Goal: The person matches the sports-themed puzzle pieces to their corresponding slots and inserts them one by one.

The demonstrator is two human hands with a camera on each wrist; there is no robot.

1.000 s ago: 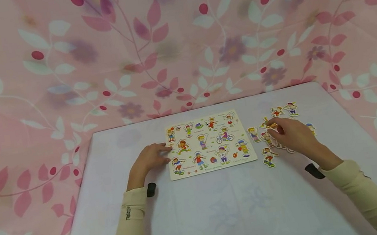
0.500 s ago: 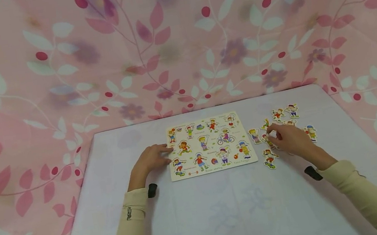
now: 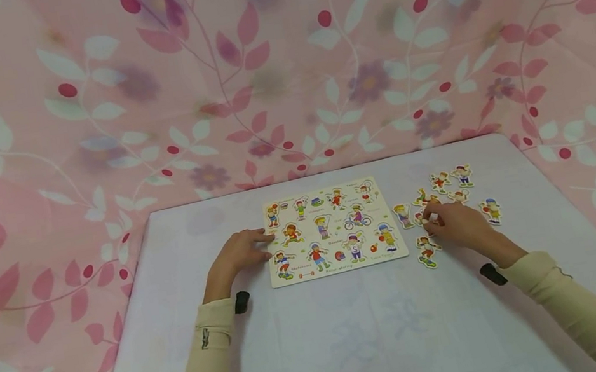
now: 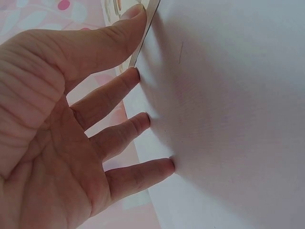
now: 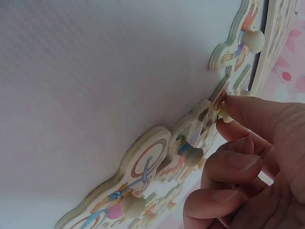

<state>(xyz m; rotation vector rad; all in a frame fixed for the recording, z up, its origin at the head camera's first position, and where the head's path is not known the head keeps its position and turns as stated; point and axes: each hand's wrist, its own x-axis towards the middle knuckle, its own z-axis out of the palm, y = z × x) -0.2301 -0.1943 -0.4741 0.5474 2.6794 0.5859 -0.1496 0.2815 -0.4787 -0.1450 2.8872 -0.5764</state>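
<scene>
Pinches a small figure piece (image 5: 219, 91) just right of the puzzle board (image 3: 308, 236) between thumb and forefinger of the right hand (image 3: 461, 222), apparently by its knob (image 5: 225, 115), though partly hidden by the fingers. Touches the board's left edge with the left hand (image 3: 241, 250), fingers extended. Has more loose pieces (image 3: 427, 252) right of the board, including a cyclist piece (image 5: 125, 183). Works at a white-covered desk (image 3: 381, 315), with pink floral cloth (image 3: 288, 84) behind the board.
</scene>
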